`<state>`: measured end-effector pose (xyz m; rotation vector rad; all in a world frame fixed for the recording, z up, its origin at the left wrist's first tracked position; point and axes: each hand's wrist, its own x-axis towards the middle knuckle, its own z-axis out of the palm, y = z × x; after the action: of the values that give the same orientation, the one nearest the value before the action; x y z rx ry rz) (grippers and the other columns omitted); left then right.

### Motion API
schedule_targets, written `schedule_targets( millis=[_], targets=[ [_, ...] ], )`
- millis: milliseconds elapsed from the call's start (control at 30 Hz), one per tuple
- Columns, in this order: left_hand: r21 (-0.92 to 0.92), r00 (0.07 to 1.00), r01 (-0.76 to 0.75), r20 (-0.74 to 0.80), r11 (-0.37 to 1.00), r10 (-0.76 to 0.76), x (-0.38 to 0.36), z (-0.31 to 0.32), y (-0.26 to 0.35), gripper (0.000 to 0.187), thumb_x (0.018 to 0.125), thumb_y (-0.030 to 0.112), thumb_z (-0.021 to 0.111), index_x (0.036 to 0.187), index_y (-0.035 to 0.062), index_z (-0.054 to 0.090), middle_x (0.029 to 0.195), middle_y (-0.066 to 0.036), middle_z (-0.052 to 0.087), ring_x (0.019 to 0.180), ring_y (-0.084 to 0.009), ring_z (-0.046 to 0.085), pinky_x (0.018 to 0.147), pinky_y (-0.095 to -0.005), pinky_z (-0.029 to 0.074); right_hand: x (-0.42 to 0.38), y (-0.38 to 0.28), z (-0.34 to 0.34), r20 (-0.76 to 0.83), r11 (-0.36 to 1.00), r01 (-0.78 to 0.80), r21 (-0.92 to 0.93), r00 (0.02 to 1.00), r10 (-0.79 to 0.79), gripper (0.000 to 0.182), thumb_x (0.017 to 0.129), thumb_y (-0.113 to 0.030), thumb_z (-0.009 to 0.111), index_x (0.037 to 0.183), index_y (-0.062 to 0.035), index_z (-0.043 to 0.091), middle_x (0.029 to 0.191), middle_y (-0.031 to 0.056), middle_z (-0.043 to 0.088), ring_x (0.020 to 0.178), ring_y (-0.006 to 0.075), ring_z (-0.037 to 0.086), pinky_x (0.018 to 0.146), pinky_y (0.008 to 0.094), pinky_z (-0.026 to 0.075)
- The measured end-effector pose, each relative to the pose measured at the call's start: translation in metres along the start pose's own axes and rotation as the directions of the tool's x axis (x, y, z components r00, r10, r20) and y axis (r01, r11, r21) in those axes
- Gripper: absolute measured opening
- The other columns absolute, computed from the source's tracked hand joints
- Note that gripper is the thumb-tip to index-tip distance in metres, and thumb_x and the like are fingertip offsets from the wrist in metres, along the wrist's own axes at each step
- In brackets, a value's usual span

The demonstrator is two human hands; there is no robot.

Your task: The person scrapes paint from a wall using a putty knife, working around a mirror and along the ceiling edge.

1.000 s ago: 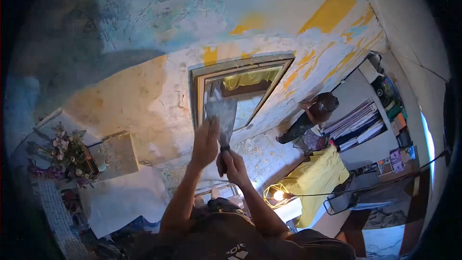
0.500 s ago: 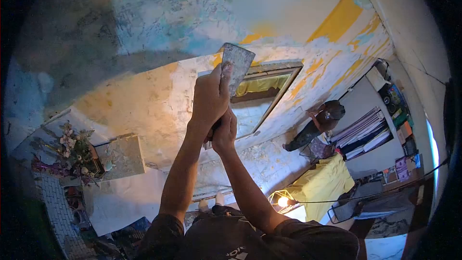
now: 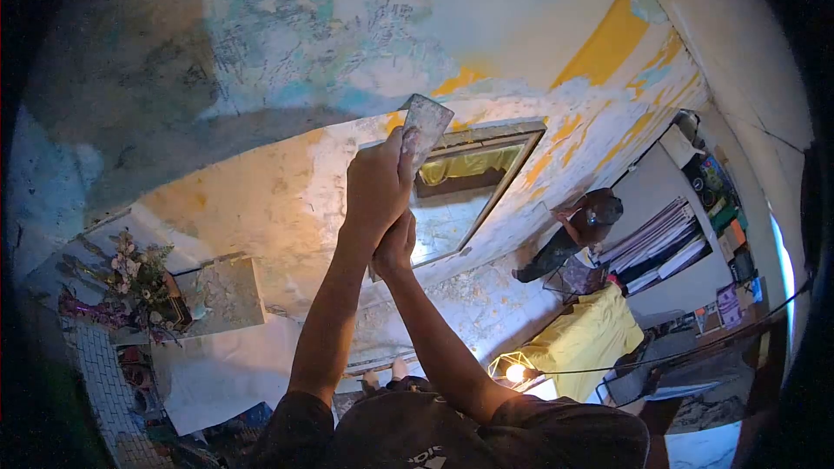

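Note:
Both arms reach up in front of me toward a wall with peeling paint. My left hand is wrapped round the upper part of a scraper, its thumb lying along the wide, flat, plaster-smeared blade. Just below it, my right hand is closed round the handle, which is mostly hidden by the fingers. The blade's far end overlaps the line where the bluish wall patch meets the paler, lit part.
A framed mirror hangs behind the scraper. At right, another person stands near a rack of folded cloths. A lit caged lamp is beside a yellow-covered piece of furniture. Flowers stand at left.
The scraper and both hands have come slightly down in view, and the blade looks shorter and tilted more. The other person's arm has risen toward the head.

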<state>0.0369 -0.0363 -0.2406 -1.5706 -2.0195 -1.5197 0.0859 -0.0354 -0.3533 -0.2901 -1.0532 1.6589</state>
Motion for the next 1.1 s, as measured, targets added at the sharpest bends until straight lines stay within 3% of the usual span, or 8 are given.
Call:
schedule_targets(
  millis=[167,233,567,633,833,967,1033,1100],
  targets=[
    [0.041,1.000,-0.026,0.010,0.999,0.026,0.012,0.005,-0.001,0.028,0.093,0.023,0.052,0.109,0.0002,0.060,0.073,-0.021,0.064,0.069,-0.0408,0.064,0.063,-0.0500,0.051,0.002,-0.003,0.004,-0.026,0.999,-0.009,0.046,1.000,0.010,0.062,0.103,-0.053,0.024,0.110,0.0012,0.053,0.068,0.0055,0.058,0.046,0.0095,0.052,0.039,0.0240,0.041],
    [0.029,0.999,-0.040,-0.006,0.999,0.041,0.011,0.004,0.002,0.029,0.093,0.022,0.053,0.110,0.0004,0.060,0.072,-0.021,0.064,0.070,-0.0407,0.064,0.063,-0.0499,0.051,-0.003,-0.011,0.006,-0.024,0.995,-0.066,0.075,0.997,0.068,0.046,0.105,-0.044,0.031,0.123,-0.0051,0.048,0.111,0.0102,0.059,0.098,0.0196,0.061,0.082,0.0350,0.053],
    [0.059,1.000,0.003,0.002,0.998,-0.003,0.007,0.005,0.006,0.024,0.094,0.024,0.053,0.100,0.0020,0.060,0.070,-0.020,0.064,0.067,-0.0404,0.063,0.062,-0.0506,0.050,0.000,0.002,-0.019,0.203,0.996,-0.052,0.069,0.979,0.037,0.049,0.104,-0.047,0.032,0.115,-0.0024,0.051,0.104,0.0090,0.060,0.091,0.0163,0.060,0.073,0.0321,0.053],
    [0.077,1.000,-0.008,-0.011,0.997,0.009,0.005,0.003,0.006,0.024,0.094,0.024,0.053,0.100,0.0022,0.060,0.070,-0.020,0.064,0.067,-0.0406,0.063,0.061,-0.0507,0.050,-0.007,-0.005,0.004,-0.109,0.988,-0.077,0.133,0.990,0.091,0.052,0.104,-0.049,0.032,0.113,-0.0012,0.051,0.102,0.0096,0.060,0.089,0.0165,0.061,0.070,0.0320,0.054],
    [0.095,0.998,0.038,0.044,0.995,-0.042,0.002,0.000,0.010,0.031,0.095,0.025,0.052,0.107,-0.0012,0.063,0.074,-0.024,0.063,0.068,-0.0418,0.064,0.061,-0.0498,0.050,0.001,-0.009,-0.012,0.142,0.985,-0.126,0.120,0.984,0.109,0.050,0.104,-0.047,0.032,0.118,-0.0020,0.048,0.104,0.0096,0.059,0.088,0.0178,0.061,0.067,0.0322,0.053],
    [0.092,1.000,0.019,-0.018,0.996,-0.017,0.002,-0.001,0.009,0.027,0.095,0.025,0.051,0.101,0.0016,0.062,0.070,-0.021,0.063,0.067,-0.0405,0.064,0.061,-0.0502,0.050,-0.009,-0.012,0.008,-0.113,0.973,-0.128,0.194,0.982,0.152,0.044,0.105,-0.041,0.032,0.118,-0.0025,0.048,0.104,0.0094,0.058,0.087,0.0179,0.061,0.065,0.0326,0.053],
    [0.085,0.999,0.050,0.013,0.995,-0.052,0.002,-0.003,0.012,0.030,0.096,0.026,0.051,0.104,0.0003,0.063,0.072,-0.023,0.063,0.068,-0.0416,0.064,0.062,-0.0501,0.050,-0.015,-0.011,0.003,0.176,0.566,0.403,-0.719,0.894,-0.413,0.038,0.105,-0.038,0.034,0.115,-0.0049,0.050,0.104,0.0085,0.058,0.088,0.0174,0.061,0.067,0.0323,0.053],
    [0.074,0.998,0.057,0.031,0.996,-0.060,0.003,-0.003,0.013,0.029,0.097,0.027,0.050,0.100,0.0008,0.062,0.071,-0.023,0.063,0.068,-0.0418,0.064,0.062,-0.0505,0.049,-0.008,-0.017,-0.007,0.070,0.953,0.133,-0.272,0.991,-0.118,0.037,0.105,-0.037,0.035,0.116,-0.0054,0.050,0.105,0.0080,0.058,0.090,0.0170,0.059,0.070,0.0319,0.052]
  ],
)
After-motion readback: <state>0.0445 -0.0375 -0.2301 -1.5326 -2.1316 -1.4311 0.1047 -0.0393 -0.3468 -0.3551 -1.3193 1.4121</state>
